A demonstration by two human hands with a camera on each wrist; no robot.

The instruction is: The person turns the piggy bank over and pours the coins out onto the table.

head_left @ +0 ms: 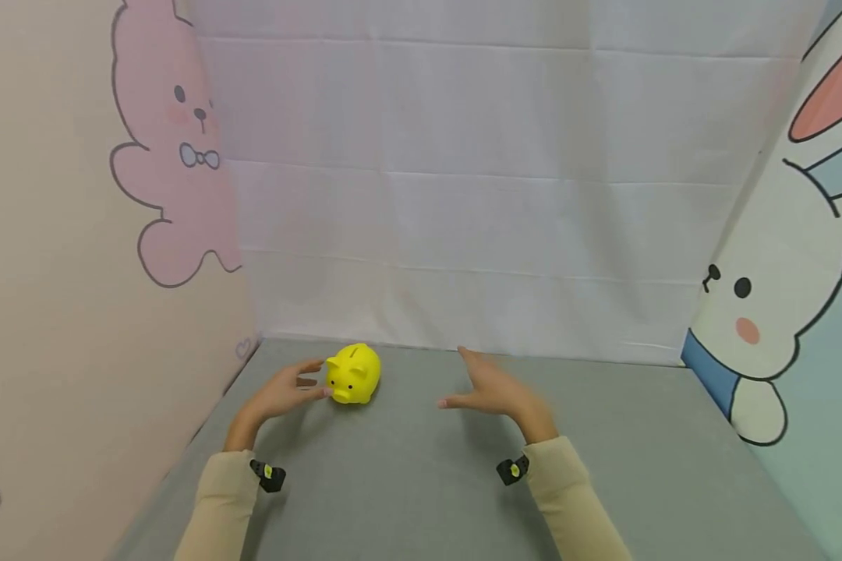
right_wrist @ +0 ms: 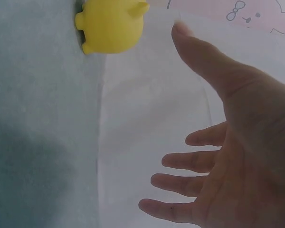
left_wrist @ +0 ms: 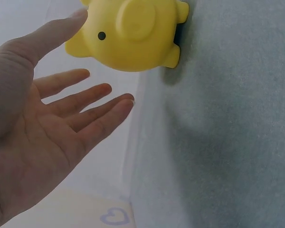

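On the grey desk (head_left: 421, 483), a yellow piggy bank (head_left: 354, 374) stands upright at 11 o'clock, near the back curtain (head_left: 463, 195). Left hand (head_left: 288, 389), fingers straight and relaxed, has a fingertip at the pig's snout. Right hand (head_left: 494, 389), released and holding nothing, hovers at 3 o'clock of it, apart.

Smooth yellow plastic piggy bank (head_left: 354, 373) on matt grey felt tabletop (head_left: 421, 483).

Only the piggy bank (head_left: 354, 374) stands on the open grey tabletop (head_left: 421, 483).
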